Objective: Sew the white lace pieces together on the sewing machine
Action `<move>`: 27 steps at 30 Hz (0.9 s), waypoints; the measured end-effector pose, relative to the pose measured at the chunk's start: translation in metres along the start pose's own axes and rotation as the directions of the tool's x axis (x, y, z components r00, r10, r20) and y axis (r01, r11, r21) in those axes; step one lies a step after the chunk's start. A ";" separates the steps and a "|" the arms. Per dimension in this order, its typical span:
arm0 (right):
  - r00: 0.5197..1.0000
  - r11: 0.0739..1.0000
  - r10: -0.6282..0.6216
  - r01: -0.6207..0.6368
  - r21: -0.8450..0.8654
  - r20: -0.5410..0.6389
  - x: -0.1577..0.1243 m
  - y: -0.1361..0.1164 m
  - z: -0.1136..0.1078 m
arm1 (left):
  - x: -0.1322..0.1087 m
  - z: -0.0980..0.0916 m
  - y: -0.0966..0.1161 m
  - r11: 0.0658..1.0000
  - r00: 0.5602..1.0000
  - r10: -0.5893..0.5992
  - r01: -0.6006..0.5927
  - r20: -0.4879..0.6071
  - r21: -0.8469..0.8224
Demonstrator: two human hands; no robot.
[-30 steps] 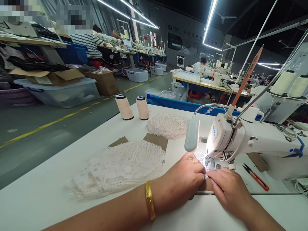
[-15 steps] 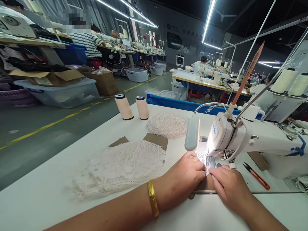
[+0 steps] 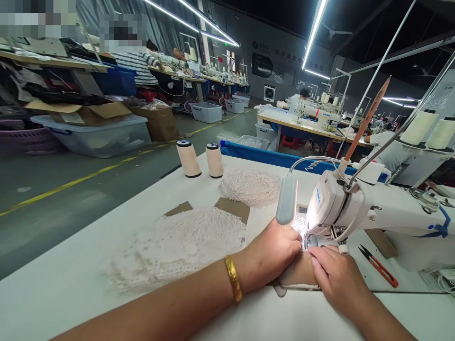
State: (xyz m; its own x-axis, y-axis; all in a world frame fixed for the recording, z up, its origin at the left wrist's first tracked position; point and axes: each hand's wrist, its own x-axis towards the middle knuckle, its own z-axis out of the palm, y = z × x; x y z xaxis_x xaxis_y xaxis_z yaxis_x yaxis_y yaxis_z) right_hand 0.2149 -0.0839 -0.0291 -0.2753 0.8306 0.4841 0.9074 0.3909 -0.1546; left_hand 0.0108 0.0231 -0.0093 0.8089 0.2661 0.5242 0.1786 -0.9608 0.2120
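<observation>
Together, the left hand and right hand hold the lace piece flat with close-set fingers, keeping it steady under the sewing machine.

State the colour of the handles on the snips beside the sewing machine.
Red, on the snips; head view.

The lace piece under the sewing machine is mostly covered by the left hand and right hand. Glare from the lamp washes out the rest, the left fingertips included. The machine runs off the right edge, both forearms off the bottom. The wall sign is too small to read.
</observation>
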 end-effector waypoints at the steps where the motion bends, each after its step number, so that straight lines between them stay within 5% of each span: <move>1: 1.000 1.000 -0.002 0.002 0.000 -0.005 0.000 0.000 0.000 | 0.000 -0.001 0.000 1.000 1.000 0.000 0.000 -0.006 0.013; 6: 0.998 0.998 -0.051 0.052 0.031 -0.042 0.000 -0.006 0.000 | -0.003 -0.013 -0.001 0.991 0.995 -0.100 0.099 0.007 0.088; 11: 0.971 0.951 -0.238 0.231 0.206 0.011 0.004 -0.021 -0.007 | -0.004 -0.028 0.005 0.973 0.970 -0.217 0.206 0.105 0.106; 14: 0.966 0.957 -0.235 0.211 0.201 0.108 0.003 -0.017 -0.016 | -0.003 -0.034 0.010 0.980 0.972 -0.201 0.200 0.117 0.025; 17: 0.980 0.990 -0.141 0.141 0.012 0.140 0.001 0.003 -0.028 | -0.004 -0.032 0.011 0.989 0.986 -0.146 0.143 0.077 0.044; 22: 0.995 0.963 -0.098 0.090 -0.252 -0.021 -0.003 0.031 -0.037 | -0.007 -0.021 0.014 0.996 0.991 -0.075 0.068 0.109 0.066; 27: 0.987 0.986 -0.160 0.160 -0.041 -0.006 -0.005 0.007 -0.028 | -0.007 -0.016 0.023 0.998 0.997 -0.059 0.057 0.043 0.035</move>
State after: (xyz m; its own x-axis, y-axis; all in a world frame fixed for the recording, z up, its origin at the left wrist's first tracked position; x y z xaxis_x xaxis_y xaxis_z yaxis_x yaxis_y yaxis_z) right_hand 0.2311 -0.0960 -0.0087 -0.4151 0.7551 0.5075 0.8640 0.5020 -0.0401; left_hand 0.0007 0.0007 0.0049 0.8204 0.3185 0.4749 0.2443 -0.9461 0.2124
